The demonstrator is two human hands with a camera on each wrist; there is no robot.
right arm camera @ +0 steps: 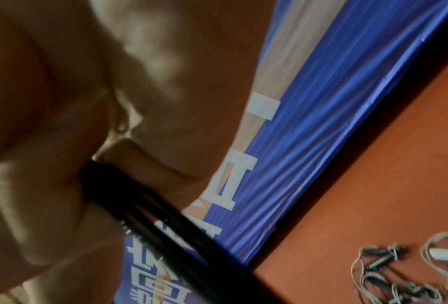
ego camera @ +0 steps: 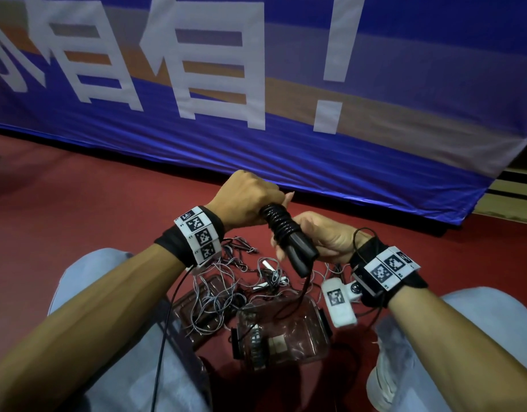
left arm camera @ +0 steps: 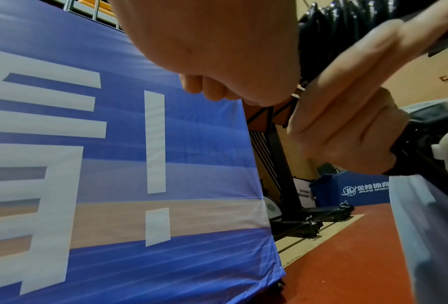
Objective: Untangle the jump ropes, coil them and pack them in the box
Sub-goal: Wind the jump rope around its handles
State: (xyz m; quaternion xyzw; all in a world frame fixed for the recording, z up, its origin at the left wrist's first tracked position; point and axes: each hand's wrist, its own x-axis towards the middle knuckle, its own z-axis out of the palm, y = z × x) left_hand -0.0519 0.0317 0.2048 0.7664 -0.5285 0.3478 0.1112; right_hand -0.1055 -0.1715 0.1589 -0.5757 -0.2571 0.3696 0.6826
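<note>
From the head view, the left hand point(ego camera: 247, 197) is fisting over the top of the black rope point(ego camera: 281, 226), hiding that end. The right hand point(ego camera: 324, 237) is gripping its handles point(ego camera: 300, 257). Below, grey ropes point(ego camera: 220, 295) are lying tangled over the clear box point(ego camera: 309, 346) on the floor point(ego camera: 92, 203).

At the left wrist, the rope point(left arm camera: 347, 26) is running off-frame.

At the right wrist, blur is smearing the fingers point(right arm camera: 36, 216) clamping the handles point(right arm camera: 166, 226).

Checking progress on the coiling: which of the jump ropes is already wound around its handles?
The black rope, gripped by both the left hand and right hand. The grey ropes lie tangled loose on the floor.
</note>
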